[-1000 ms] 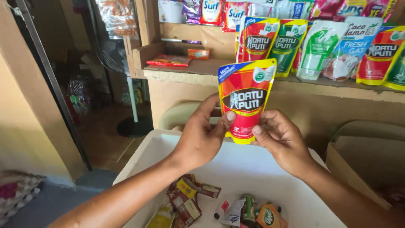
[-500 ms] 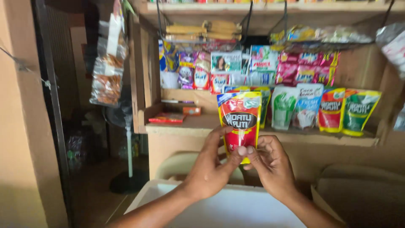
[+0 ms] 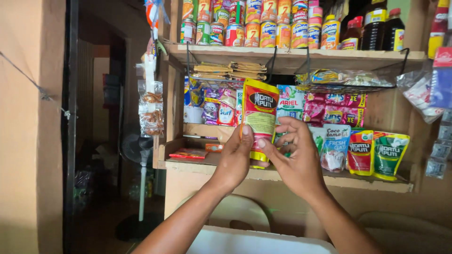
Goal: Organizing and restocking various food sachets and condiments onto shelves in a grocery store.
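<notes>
pouch raised higher than before | left hand, right hand pinching its base | seemingly upright

Head view, near, facing shelves

Yellow-red pouch upright between left hand and right hand (both pinching) — before shelf.

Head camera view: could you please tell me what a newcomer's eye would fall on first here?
First, the red and yellow pouch held upright at centre by both hands: left hand on its left edge, right hand at its lower right. Next, the row of cans on the top shelf, then the red and green pouches standing at lower right.
</notes>
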